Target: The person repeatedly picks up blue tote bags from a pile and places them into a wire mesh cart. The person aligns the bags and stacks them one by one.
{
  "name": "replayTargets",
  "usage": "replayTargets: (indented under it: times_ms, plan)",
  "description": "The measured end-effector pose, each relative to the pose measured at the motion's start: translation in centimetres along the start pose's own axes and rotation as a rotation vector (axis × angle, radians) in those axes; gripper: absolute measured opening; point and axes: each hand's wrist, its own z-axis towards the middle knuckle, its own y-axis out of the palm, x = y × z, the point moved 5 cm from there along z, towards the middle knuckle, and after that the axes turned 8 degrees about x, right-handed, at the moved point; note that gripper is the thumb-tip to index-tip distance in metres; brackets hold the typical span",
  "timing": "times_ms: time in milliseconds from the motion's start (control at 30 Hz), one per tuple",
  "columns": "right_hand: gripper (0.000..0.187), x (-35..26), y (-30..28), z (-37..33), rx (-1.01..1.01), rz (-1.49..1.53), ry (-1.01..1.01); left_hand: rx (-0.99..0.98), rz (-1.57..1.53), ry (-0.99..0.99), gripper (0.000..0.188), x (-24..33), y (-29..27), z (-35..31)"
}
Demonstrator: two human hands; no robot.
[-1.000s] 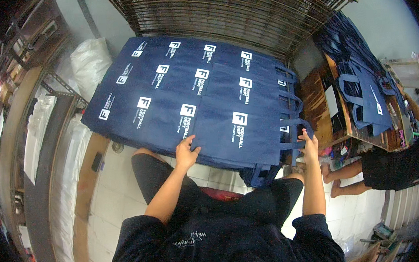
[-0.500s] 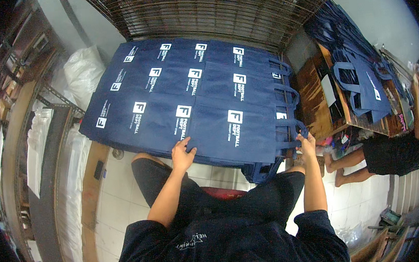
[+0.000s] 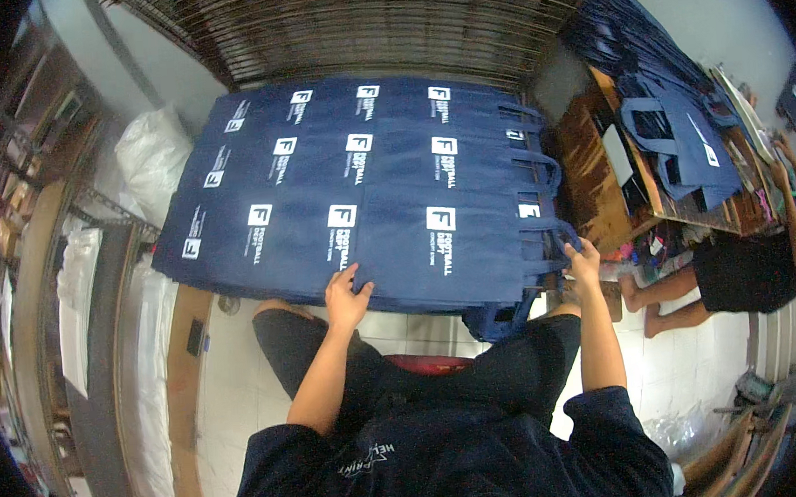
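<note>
Navy blue fabric tote bags (image 3: 389, 258) with white prints lie flat in overlapping rows in front of me, their strap handles toward the right. My left hand (image 3: 350, 299) rests on the near edge of the closest row, beside a white print, fingers apart. At the near right corner, my right hand (image 3: 583, 262) pinches a navy bag handle (image 3: 567, 231), which bends up into a loop. More navy fabric (image 3: 497, 320) hangs below the near edge between my knees. What supports the bags is mostly hidden under them.
A metal wire rack (image 3: 371, 26) rises behind the bags. On the right, a wooden table (image 3: 588, 168) bears another navy bag (image 3: 689, 146) and a heap of them; a co-worker's arm (image 3: 795, 208) reaches there. Shelving (image 3: 114, 318) and a white plastic sack (image 3: 152, 156) stand left.
The view has shifted slightly. My left hand stays on the bag's near edge and my right hand keeps the handle, whose loop now shows more clearly. The co-worker's arm has moved slightly.
</note>
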Motion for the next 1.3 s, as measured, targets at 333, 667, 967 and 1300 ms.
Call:
replayTargets:
  times_ms: [333,667,967,1300]
  plan:
    - [0.036,-15.0,-11.8,0.3,0.838,-0.103,-0.766,0.073,-0.053,0.213,0.056,2.0,-4.0,-4.7]
    - [0.028,-18.3,-18.9,15.2,0.509,0.588,-0.011,-0.319,0.282,0.686,0.027,2.4,-11.1,-17.4]
    - [0.025,-19.8,-21.2,20.6,0.708,0.748,0.080,-0.345,0.370,0.297,0.011,-0.3,-10.6,-20.5]
    - [0.018,-23.5,-27.5,23.9,0.576,0.800,-0.183,-0.820,0.142,0.251,0.018,1.8,-9.7,-20.2]
